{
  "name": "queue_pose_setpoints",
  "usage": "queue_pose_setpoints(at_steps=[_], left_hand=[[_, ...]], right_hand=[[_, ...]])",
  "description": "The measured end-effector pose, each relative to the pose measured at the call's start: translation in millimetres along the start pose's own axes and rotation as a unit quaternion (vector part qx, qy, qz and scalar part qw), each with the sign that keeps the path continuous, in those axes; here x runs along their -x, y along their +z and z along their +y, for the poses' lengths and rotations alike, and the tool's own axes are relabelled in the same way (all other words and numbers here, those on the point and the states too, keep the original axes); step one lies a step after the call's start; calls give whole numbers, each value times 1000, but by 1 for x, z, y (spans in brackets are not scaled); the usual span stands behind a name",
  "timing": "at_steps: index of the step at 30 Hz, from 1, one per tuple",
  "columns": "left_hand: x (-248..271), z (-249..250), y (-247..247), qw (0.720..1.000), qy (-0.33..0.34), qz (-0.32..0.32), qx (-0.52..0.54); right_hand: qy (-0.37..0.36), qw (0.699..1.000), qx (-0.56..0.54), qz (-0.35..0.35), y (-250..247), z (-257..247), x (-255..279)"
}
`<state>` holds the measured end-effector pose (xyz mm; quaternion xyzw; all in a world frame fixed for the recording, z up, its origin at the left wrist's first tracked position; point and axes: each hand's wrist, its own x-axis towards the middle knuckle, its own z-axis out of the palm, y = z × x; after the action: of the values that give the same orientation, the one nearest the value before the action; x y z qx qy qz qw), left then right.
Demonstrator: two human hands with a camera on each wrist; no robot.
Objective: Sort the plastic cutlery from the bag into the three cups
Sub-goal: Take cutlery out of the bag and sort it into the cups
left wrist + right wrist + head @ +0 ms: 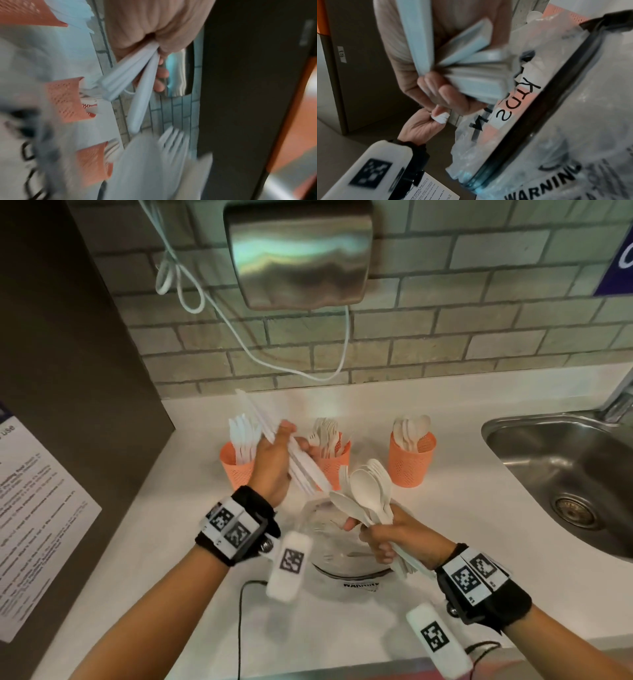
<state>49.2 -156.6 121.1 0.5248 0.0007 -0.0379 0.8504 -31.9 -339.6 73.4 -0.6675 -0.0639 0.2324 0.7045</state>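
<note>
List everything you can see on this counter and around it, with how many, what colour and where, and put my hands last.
cups: three, orange perforated, in a row at the back of the counter; left holds knives, middle forks, right spoons
knives: a white bundle, in the left hand
spoons and forks: a cream-white bunch, in the right hand
bag: one, clear plastic with WARNING print, on the counter between the arms
counter: one, white
sink: one, steel, far right
metal box: one, on the brick wall above
cable: one, white, hanging on the wall
printed notice: one, white, on the left
left hand: grips the knives
right hand: grips the spoons and forks
</note>
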Motion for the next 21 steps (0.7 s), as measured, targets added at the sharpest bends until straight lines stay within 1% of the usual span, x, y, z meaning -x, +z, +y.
queue_pose_setpoints(at_steps=[1,2,5,7,10,12,16,19,21], left_hand=[[-10,7,-4,999,8,28,24],[-21,14,-11,998,32,56,14],[-58,32,-32,981,136,116,-76],[-80,38,-48,965,188,135,-122],[-105,38,-70,950,218,158,-156],[-116,31,-84,941,228,165,-187],[-130,6,-103,930,215,171,-245],[-134,-12,-114,927,192,172,-272],[-136,-22,-120,927,165,179,-286]], right_hand=[[4,1000,4,9,-1,-1,-1],[8,1000,8,17,-3,-3,-3],[6,999,3,35,-7,-5,-7],[-3,999,-10,35,-9,-7,-11],[14,998,-40,35,-9,-7,-16],[34,997,-55,36,-9,-7,-19],[48,995,-73,47,-7,-9,-24],[63,990,-118,47,-5,-9,-27],[71,986,-147,43,-6,-8,-29]])
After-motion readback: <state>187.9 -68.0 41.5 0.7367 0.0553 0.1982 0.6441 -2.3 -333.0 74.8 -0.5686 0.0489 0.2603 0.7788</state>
